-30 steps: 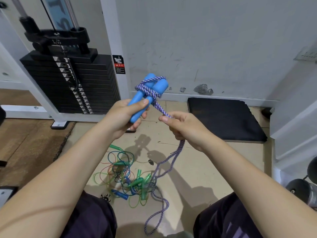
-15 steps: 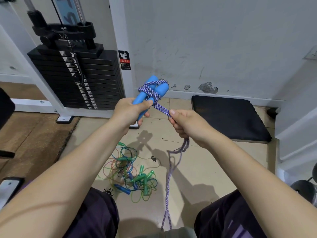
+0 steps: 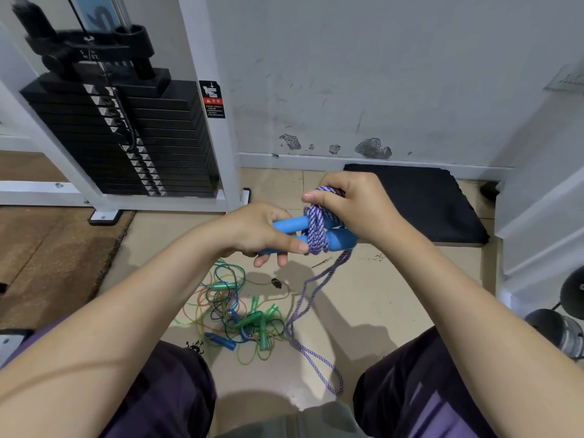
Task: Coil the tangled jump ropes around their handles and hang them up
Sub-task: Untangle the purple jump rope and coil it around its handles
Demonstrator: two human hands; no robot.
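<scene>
While the left hand's fingers [image 3: 286, 246] curl tightly around the bare ends of the two blue handles [image 3: 292, 223], they keep the pair pressed side by side and level, which gives the rope a firm core to wind on. The left hand [image 3: 256, 230] grips well clear of the wraps, probably so new turns are not blocked. Across from it, the right hand's fingers [image 3: 319, 197] close over the purple braided rope [image 3: 316, 232], thumb on top, carrying a loop over the bundle of turns already lying around the middle of the handles. The right hand [image 3: 357, 210] covers the far ends of the handles, so how the rope sits beneath the palm cannot be told.

From the bundle the free length of rope drops off the right side and trails down to the tiled floor [image 3: 363, 295], ending in a loose loop between the person's knees; that slack is what remains to be coiled. Just beside it lies a tangle of green and blue jump ropes [image 3: 240, 314], not yet sorted. Behind stand a weight stack [image 3: 126, 137] and a black mat [image 3: 426, 203] against the wall. No hook for hanging shows.
</scene>
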